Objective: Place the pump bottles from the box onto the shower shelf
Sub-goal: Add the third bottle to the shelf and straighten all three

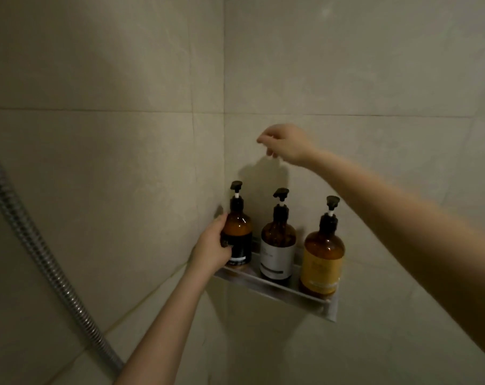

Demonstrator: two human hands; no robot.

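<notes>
Three amber pump bottles stand upright in a row on a metal corner shelf (274,286). The black-label bottle (240,234) is leftmost, and my left hand (212,245) grips its body from the left side. In the middle stands the white-label bottle (277,245), and on the right the yellow-label bottle (323,259). My right hand (287,144) hovers above the bottles with loosely curled fingers and holds nothing. The box is out of view.
Beige tiled walls meet in a corner behind the shelf. A ribbed metal shower hose (41,254) runs diagonally down the left wall.
</notes>
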